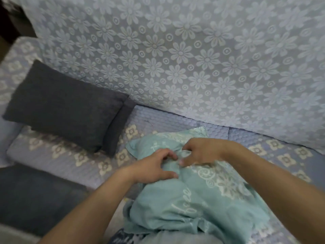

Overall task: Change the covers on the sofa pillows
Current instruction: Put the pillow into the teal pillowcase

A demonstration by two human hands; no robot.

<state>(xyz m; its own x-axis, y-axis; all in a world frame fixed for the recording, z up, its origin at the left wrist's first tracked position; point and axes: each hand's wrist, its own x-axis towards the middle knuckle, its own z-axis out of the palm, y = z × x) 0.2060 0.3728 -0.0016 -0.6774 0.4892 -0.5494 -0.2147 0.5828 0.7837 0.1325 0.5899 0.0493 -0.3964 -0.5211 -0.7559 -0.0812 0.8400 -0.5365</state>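
Bunched teal fabric is lying nearest, at the bottom of the view: the loose end of a teal pillow cover [202,196] with pale floral print and cursive lettering, rumpled over the front edge of the sofa seat [66,161]. Both bare forearms are reaching in over it from below. The left hand [154,169] is resting on the upper part of the cover, fingers curled and thumb stretched toward the right, pinching a fold of the teal cloth. The right hand [202,152] is sitting just beside it, nearly touching, its fingers bent down into the same fold and gripping the fabric. Whether a pillow is fully inside the cover, I cannot tell; the far corner of the teal cover is standing up plump and pointing toward the backrest.

The seat is wearing a lavender quilted throw with cream diamond motifs. Behind it, the backrest is draped in a pale blue lace cover [175,59] patterned with daisies and small rings. To the left, well apart from the hands, a dark grey pillow [63,104] is lying tilted on the seat against the armrest, with a second grey cushion [121,124] showing just behind its right edge. A dark grey rug [31,196] is lying on the floor at lower left.
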